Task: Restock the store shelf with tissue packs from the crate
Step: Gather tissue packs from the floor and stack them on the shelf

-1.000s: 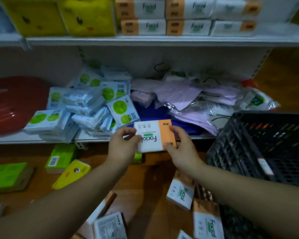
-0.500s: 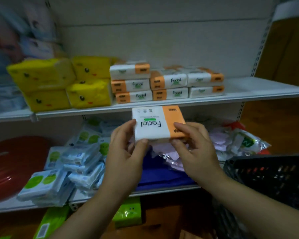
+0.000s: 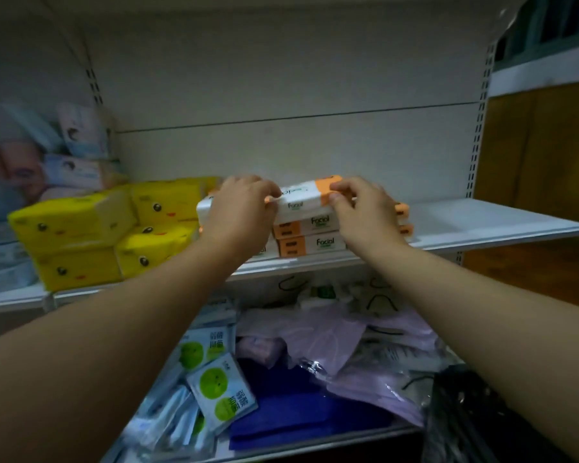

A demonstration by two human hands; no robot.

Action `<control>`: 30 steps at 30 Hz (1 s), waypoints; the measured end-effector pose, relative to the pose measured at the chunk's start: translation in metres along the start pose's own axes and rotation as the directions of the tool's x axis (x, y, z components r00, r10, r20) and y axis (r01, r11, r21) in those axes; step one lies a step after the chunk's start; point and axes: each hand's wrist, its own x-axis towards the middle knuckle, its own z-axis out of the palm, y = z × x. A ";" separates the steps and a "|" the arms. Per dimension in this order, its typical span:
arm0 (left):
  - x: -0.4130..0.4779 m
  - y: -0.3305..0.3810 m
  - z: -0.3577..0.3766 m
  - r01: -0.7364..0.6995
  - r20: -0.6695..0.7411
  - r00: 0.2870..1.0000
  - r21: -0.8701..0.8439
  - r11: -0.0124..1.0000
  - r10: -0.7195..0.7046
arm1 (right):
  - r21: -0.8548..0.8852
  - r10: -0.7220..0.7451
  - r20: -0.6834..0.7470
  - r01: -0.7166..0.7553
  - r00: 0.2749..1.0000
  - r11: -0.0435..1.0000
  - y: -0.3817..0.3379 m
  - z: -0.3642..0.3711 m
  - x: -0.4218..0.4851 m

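Note:
A white and orange "Facial" tissue pack [image 3: 303, 197] lies on top of a stack of the same packs [image 3: 310, 235] on the white middle shelf [image 3: 488, 225]. My left hand [image 3: 239, 212] grips its left end, fingers curled over the top edge. My right hand [image 3: 365, 212] pinches its orange right end. Both arms reach up from below. The black crate [image 3: 475, 419] shows only as a dark corner at the bottom right.
Yellow tissue packs [image 3: 91, 235] with cartoon faces stand left of the stack. Pale wrapped packs [image 3: 47, 162] pile up at far left. The lower shelf holds green-dot wipe packs [image 3: 214, 379], purple bagged items [image 3: 341, 339] and a blue cloth [image 3: 288, 406].
Both hands lifted the pack from in front of the lower shelf up to the middle shelf and set it on the stack. The view tilted upward.

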 end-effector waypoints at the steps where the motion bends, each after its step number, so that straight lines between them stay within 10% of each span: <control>1: 0.003 -0.004 0.002 -0.062 0.042 0.997 0.064 0.996 0.060 | -0.031 0.003 0.028 -0.002 1.000 1.000 0.000 0.004 0.004; 9: 0.011 -0.021 0.016 -0.206 0.426 0.903 0.326 0.923 0.051 | -0.353 0.059 0.115 -0.015 0.992 0.935 -0.002 0.015 0.025; 23: -0.134 -0.052 0.035 0.074 0.333 0.941 -0.054 0.996 -0.052 | -0.191 -0.068 0.287 0.126 0.955 0.973 0.039 0.046 -0.143; 30: -0.263 -0.050 0.082 0.424 0.676 0.692 -0.097 0.900 -0.253 | -0.323 0.163 0.653 0.077 0.740 0.943 0.088 0.067 -0.251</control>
